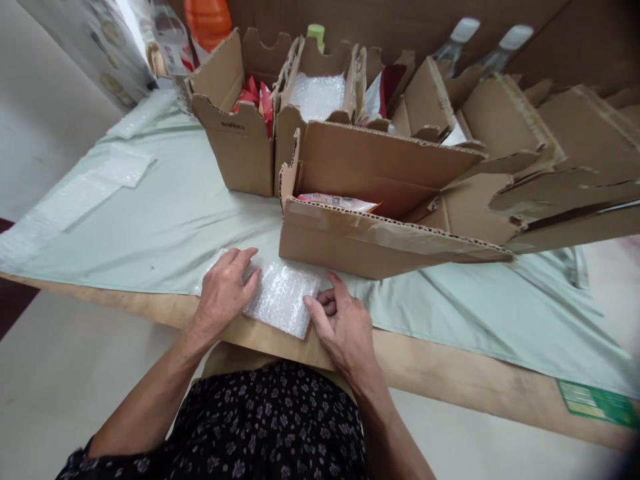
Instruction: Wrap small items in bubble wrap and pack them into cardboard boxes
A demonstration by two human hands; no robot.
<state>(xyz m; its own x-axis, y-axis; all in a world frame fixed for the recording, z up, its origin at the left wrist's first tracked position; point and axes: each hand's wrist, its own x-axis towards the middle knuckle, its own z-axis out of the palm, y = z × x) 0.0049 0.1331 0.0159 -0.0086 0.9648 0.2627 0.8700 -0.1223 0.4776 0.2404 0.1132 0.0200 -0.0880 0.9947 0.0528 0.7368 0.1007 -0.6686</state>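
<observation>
A clear bubble wrap sheet (283, 297), folded into a flat rectangle, lies at the table's front edge. My left hand (227, 287) rests on its left part, palm down, fingers loosely bent and thumb apart from them. At the right end of the wrap is my right hand (345, 320). Its thumb tip touches the wrap's edge, while the index finger stretches forward and the other fingers curl partly out of sight. Whether anything is inside the fold, I cannot tell.
A long cardboard box (330, 237) with a printed packet (340, 201) stands just beyond my hands. Behind it is a row of open cardboard bins (245, 157), one holding bubble wrap (317, 97). Bottles (207, 23) stand at the back. Bubble wrap strips (85, 193) lie left.
</observation>
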